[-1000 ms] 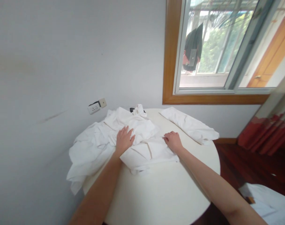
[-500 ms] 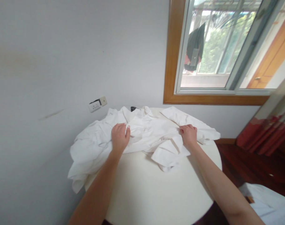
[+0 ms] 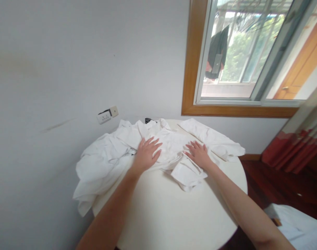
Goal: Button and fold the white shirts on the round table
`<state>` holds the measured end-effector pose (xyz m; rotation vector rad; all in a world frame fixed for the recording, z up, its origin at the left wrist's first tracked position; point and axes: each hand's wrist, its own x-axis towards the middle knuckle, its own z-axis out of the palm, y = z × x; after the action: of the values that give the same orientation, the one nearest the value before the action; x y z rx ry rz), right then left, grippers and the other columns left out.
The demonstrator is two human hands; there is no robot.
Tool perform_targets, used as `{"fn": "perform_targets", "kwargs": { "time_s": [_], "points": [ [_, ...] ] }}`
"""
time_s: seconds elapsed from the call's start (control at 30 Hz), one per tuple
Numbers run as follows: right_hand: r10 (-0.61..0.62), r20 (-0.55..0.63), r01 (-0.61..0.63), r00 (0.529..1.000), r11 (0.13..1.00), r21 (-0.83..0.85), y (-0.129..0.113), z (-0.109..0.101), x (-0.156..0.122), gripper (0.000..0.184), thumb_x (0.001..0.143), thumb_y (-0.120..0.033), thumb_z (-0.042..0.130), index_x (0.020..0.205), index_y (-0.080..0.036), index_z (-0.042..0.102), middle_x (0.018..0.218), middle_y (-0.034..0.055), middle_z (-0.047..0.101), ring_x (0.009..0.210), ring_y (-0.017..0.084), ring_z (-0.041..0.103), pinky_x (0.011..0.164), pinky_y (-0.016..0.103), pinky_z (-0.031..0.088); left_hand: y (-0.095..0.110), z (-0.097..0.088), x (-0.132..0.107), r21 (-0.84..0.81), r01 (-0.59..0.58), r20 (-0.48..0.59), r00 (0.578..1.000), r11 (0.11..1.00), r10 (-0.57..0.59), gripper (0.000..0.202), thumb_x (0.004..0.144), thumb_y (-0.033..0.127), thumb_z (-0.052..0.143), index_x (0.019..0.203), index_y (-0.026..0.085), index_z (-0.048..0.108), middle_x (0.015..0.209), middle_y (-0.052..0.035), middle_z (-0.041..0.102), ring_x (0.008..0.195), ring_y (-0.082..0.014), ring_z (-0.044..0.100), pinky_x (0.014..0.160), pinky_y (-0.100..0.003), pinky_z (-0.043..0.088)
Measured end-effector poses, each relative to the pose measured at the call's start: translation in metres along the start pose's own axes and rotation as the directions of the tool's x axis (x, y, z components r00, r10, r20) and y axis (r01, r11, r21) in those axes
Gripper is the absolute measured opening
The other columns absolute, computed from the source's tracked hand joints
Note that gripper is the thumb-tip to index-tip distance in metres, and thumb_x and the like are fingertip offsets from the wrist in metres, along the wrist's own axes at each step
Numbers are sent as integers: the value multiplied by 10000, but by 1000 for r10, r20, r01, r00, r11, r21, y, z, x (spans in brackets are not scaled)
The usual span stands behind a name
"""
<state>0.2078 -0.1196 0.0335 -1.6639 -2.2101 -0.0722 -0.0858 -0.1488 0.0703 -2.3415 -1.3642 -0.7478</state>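
Note:
A white long-sleeved garment (image 3: 171, 140), which looks like a shirt, lies spread and wrinkled across the far half of a round cream table (image 3: 163, 211). Its bunched left part hangs over the table's left edge. One sleeve stretches to the right, and a folded flap sticks out toward me. My left hand (image 3: 147, 154) rests on the middle of the cloth with its fingers spread. To the right, my right hand (image 3: 198, 154) lies on the cloth by the folded flap, fingers also spread. Neither hand grips the fabric.
A white wall with a socket (image 3: 104, 117) rises behind the table. A small black-and-white striped item (image 3: 149, 120) shows at the garment's far edge. The wood-framed window (image 3: 239, 110) is at the right, with a red and beige curtain (image 3: 286, 146) beside it. White cloth (image 3: 296, 222) is at lower right.
Both hands have moved inward over the garment, closer together, and their fingers have spread from a curled pose. The cloth under them has shifted slightly.

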Motion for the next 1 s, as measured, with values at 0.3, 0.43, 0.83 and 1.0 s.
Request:
{"fn": "perform_targets", "kwargs": {
  "time_s": [0.3,0.43,0.83,1.0],
  "points": [
    [308,-8,-306,951,942,-135,26,-5,6,525,912,-501,415,1231,-109,554,1147,197,621,1090,302,535,895,403,376,5,30,-13,-77,41,376,926,996,-9,604,861,645,375,1354,305,451,1360,-54,530,1280,-257,435,1061,-436,297],
    [227,8,-225,974,967,-120,19,-17,7,386,910,-447,428,901,-156,682,947,148,679,943,255,589,769,311,377,6,14,-7,-74,96,394,917,993,-60,529,877,616,377,1278,307,529,1280,-38,600,1200,-221,512,1047,-393,291],
    [-676,376,183,634,603,777,-43,-46,-23,434,854,-546,513,850,-152,696,824,25,661,796,162,567,730,244,415,-2,9,3,135,221,78,969,966,-233,386,920,422,379,1065,196,656,1057,-112,679,1053,-253,576,956,-399,384],
    [-811,499,-138,305,481,866,-55,-48,-30,425,837,-518,568,996,-133,650,846,44,663,796,140,606,717,231,451,-12,42,-2,-14,153,54,987,988,-152,437,917,383,392,1271,160,519,1302,-126,552,1231,-248,460,1080,-416,304]
  ]
}}
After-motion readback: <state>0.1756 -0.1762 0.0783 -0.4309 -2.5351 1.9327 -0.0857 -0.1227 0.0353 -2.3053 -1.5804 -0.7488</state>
